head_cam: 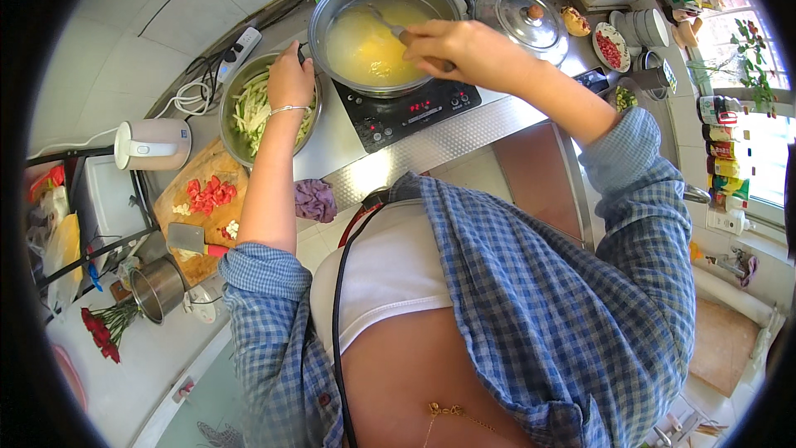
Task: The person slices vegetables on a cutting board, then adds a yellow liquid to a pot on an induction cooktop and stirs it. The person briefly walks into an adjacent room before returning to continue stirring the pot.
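Observation:
A wide metal pot (323, 68) with yellow liquid in it stands on a black induction cooktop (404, 115). My right hand (441, 43) is closed around the handle of a metal utensil (384, 20), whose far end reaches over the liquid; its tip is hard to make out. At the pot's left side handle is my left hand (291, 78), its fingers around the black grip. Beneath that hand and wrist lies a metal bowl (227, 130) of pale green vegetable strips (252, 106). A glass lid (525, 22) with a round knob rests right of the pot.
Chopped red pieces (211, 195) and a cleaver (186, 238) lie on a wooden cutting board (168, 186) at left. Near them are a purple cloth (315, 200), an electric kettle (153, 144) and a power strip (239, 53). A patterned bowl (611, 46) stands at right.

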`<state>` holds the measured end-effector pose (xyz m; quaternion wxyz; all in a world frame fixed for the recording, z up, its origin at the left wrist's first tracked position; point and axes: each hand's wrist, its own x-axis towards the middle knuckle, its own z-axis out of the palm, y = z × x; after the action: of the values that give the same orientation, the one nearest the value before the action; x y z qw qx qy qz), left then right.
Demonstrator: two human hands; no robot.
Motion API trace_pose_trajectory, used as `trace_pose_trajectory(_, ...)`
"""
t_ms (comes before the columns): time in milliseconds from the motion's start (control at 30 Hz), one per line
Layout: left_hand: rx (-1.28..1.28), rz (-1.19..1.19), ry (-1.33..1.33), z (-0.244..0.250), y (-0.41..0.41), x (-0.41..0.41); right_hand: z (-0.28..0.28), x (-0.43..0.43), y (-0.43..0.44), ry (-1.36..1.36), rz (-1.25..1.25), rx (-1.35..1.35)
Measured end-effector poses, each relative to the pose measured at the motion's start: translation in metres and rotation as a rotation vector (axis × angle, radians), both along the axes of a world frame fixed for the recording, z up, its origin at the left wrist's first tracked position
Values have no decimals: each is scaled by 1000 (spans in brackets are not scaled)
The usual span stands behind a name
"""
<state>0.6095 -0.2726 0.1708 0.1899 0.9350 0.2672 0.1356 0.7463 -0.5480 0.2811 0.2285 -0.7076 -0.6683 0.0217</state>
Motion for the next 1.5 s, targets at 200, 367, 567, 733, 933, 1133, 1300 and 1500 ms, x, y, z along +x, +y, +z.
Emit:
trace_pose_trajectory(200,-23,10,14,1,0,0,9,-26,-25,94,76,-111)
trace_pose_trajectory(367,-9,11,-5,0,0,0,30,-33,-58,238,45,-141)
trace_pose_trajectory(567,21,2,20,0,0,1,38,-34,-76,166,-100,-206)
trace_pose_trajectory(733,53,-18,7,-4,2,0,17,-36,-68,161,-119,-152)
trace_pose_trajectory(933,82,-26,10,-5,2,0,-25,-29,-55,104,-148,-53)
trace_pose_trajectory(1133,59,-41,16,-6,5,-1,-49,-31,-61,311,-309,101)
trace_pose_trajectory(1300,-260,-38,2,2,10,-6,-41,-65,-93,267,-353,219)
trace_pose_trajectory(1500,-398,-30,-146,-9,11,-27,-64,-91,-112,255,-403,183)
